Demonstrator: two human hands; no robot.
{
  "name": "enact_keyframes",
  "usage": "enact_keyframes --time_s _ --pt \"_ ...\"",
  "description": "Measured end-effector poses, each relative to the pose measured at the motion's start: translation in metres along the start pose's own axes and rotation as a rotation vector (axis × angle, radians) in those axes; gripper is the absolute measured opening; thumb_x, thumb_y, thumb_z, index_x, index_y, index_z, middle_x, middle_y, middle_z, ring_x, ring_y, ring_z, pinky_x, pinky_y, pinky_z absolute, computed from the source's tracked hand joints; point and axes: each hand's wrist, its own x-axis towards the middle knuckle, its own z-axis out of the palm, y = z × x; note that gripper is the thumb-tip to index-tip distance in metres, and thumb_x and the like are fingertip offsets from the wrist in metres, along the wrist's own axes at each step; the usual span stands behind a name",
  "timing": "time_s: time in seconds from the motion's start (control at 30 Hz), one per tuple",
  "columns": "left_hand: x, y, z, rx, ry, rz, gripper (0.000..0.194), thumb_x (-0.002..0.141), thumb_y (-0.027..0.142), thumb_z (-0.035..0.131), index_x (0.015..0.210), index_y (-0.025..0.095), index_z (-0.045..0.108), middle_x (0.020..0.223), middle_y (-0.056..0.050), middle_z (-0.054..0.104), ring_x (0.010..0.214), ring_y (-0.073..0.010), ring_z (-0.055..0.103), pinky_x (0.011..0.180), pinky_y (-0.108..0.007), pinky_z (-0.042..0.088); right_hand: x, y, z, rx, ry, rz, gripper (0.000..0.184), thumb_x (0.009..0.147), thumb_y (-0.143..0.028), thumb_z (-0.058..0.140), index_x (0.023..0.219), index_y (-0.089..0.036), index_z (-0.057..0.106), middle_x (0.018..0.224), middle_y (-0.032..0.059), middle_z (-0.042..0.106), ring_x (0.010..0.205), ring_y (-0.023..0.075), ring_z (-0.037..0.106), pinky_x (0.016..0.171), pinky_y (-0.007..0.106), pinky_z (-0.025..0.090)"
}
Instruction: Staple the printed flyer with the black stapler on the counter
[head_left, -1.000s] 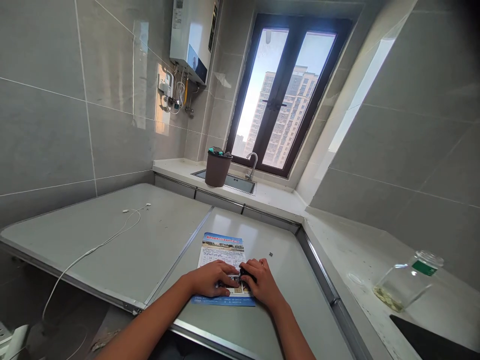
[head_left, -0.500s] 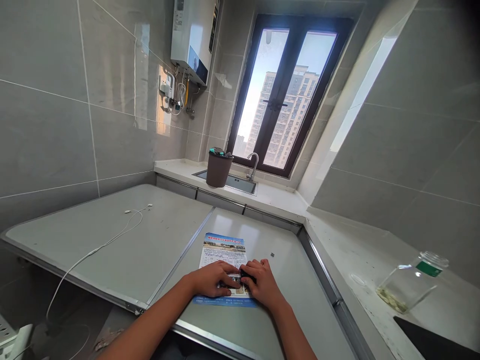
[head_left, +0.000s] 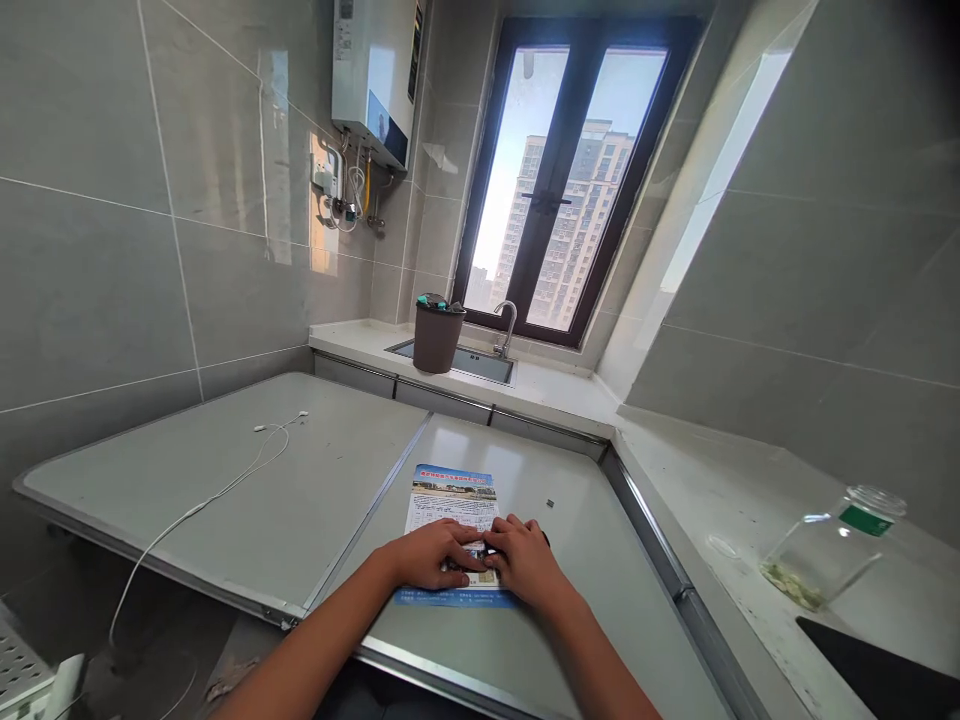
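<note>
A blue and white printed flyer (head_left: 452,500) lies flat on the grey folding table (head_left: 592,570). My left hand (head_left: 433,555) and my right hand (head_left: 526,560) rest on its near half, fingertips meeting. Between them they pinch a small dark object (head_left: 480,573) that is mostly hidden by the fingers. Both forearms reach in from the bottom edge.
A tiny dark speck (head_left: 550,503) lies on the table beyond the right hand. A white cable (head_left: 225,490) runs over the left table panel. A tilted glass jar (head_left: 825,555) and a black hob (head_left: 885,670) are on the right counter. A brown bin (head_left: 437,335) stands by the sink (head_left: 480,365).
The view has shifted slightly. My hands have closed in over the small dark object, so less of it shows. The flyer has stayed put.
</note>
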Motion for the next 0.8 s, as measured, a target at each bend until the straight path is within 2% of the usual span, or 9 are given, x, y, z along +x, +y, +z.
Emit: enact_keyframes --time_s 0.1,0.2,0.3,0.43,0.5,0.67,0.8 --pt "0.0 -0.002 0.002 -0.035 -0.028 -0.014 0.038 0.092 0.046 0.065 0.129 0.04 0.069 0.139 -0.003 0.065 0.12 -0.0304 0.064 0.106 -0.041 0.044 -0.003 0.0 0.001 -0.01 0.009 -0.04 0.015 0.09 -0.019 0.058 0.097 -0.028 0.068 0.101 0.0011 0.066 0.102 0.0218 0.054 0.084 0.036 0.029" --pt "-0.002 -0.006 0.006 -0.033 -0.031 -0.053 0.04 0.089 0.044 0.068 0.129 0.04 0.069 0.142 -0.005 0.064 0.126 -0.0316 0.061 0.109 -0.044 0.041 -0.009 0.004 0.006 0.032 0.113 -0.058 0.017 0.091 -0.022 0.058 0.106 -0.027 0.064 0.104 0.0017 0.066 0.101 0.0219 0.054 0.089 0.036 0.031" --pt "-0.004 -0.01 0.008 -0.025 -0.051 -0.099 0.043 0.088 0.043 0.071 0.13 0.039 0.069 0.147 -0.007 0.059 0.134 -0.0332 0.057 0.114 -0.048 0.037 -0.014 0.013 0.01 0.132 0.237 -0.034 0.027 0.089 -0.022 0.061 0.116 -0.025 0.06 0.108 0.0038 0.066 0.101 0.0224 0.055 0.092 0.036 0.034" --pt "-0.006 -0.01 0.005 -0.048 -0.087 -0.119 0.042 0.088 0.044 0.071 0.13 0.038 0.069 0.151 -0.008 0.055 0.137 -0.0335 0.054 0.116 -0.051 0.034 -0.015 0.028 0.01 0.201 0.277 -0.025 0.027 0.088 -0.018 0.059 0.114 -0.025 0.064 0.103 0.0028 0.068 0.098 0.0219 0.057 0.091 0.035 0.035" --pt "-0.006 -0.008 0.002 -0.066 -0.099 -0.13 0.042 0.088 0.043 0.07 0.13 0.039 0.069 0.151 -0.008 0.054 0.138 -0.0328 0.053 0.116 -0.051 0.034 -0.016 0.038 0.009 0.185 0.312 0.019 0.029 0.088 -0.017 0.058 0.115 -0.026 0.065 0.103 0.0026 0.069 0.098 0.0219 0.058 0.092 0.036 0.036" --pt "-0.006 -0.007 -0.001 -0.091 -0.089 -0.146 0.038 0.089 0.038 0.069 0.127 0.038 0.071 0.15 -0.008 0.057 0.137 -0.0313 0.054 0.117 -0.05 0.035 -0.014 0.061 0.015 0.105 0.455 0.236 0.032 0.088 -0.018 0.058 0.118 -0.025 0.067 0.111 0.0061 0.071 0.109 0.0251 0.06 0.095 0.037 0.037" --pt "-0.005 -0.004 -0.002 -0.078 -0.066 -0.149 0.036 0.09 0.033 0.066 0.126 0.036 0.071 0.145 -0.007 0.062 0.134 -0.0298 0.057 0.116 -0.048 0.037 -0.011 0.069 0.024 0.077 0.479 0.281 0.032 0.089 -0.019 0.057 0.118 -0.025 0.068 0.111 0.0064 0.072 0.109 0.0255 0.061 0.094 0.037 0.038"
